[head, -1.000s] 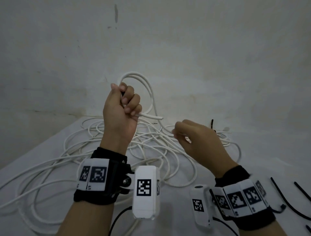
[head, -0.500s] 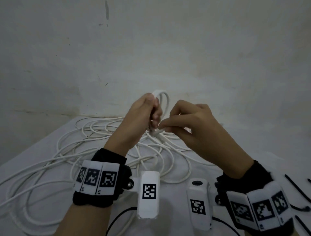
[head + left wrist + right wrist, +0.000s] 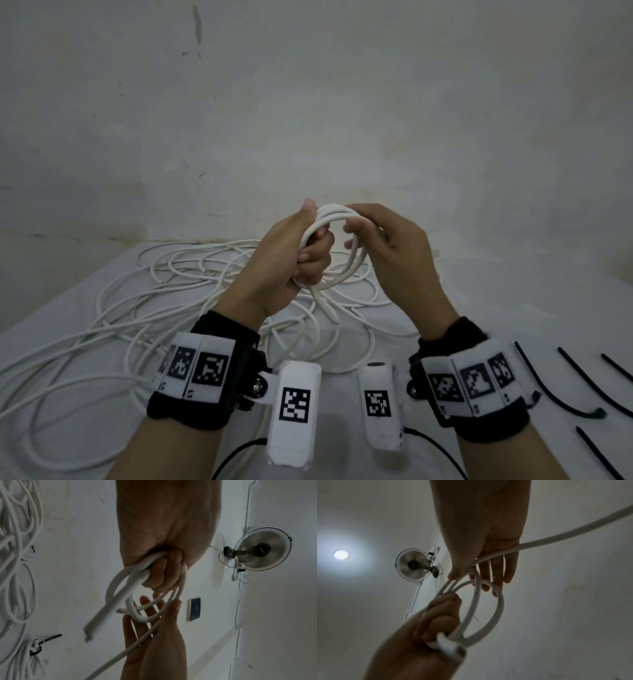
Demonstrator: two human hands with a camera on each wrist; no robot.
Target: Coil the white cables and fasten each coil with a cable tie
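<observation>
A small coil of white cable [image 3: 337,219] is raised above the table. My left hand [image 3: 308,257] grips its left side in a fist; the left wrist view shows the fingers [image 3: 161,572] curled round the loops [image 3: 130,582]. My right hand [image 3: 359,226] is at the top right of the coil. It pinches the running strand between thumb and fingers, the other fingers [image 3: 498,568] fairly straight. The strand [image 3: 556,536] crosses that palm and trails off. A short free end [image 3: 96,623] hangs from the coil. Loose white cable [image 3: 191,281] lies tangled on the table below.
Several black cable ties [image 3: 555,387] lie on the white table [image 3: 479,308] beside my right wrist. A white cable bundle with a black tie round it [image 3: 35,649] lies further back. A pale wall [image 3: 308,102] rises just behind the table, and a fan [image 3: 260,550] hangs on it.
My left hand has come down and toward the middle. My right hand has come up from the table with the strand and joined it, and the single big loop is now a tighter coil.
</observation>
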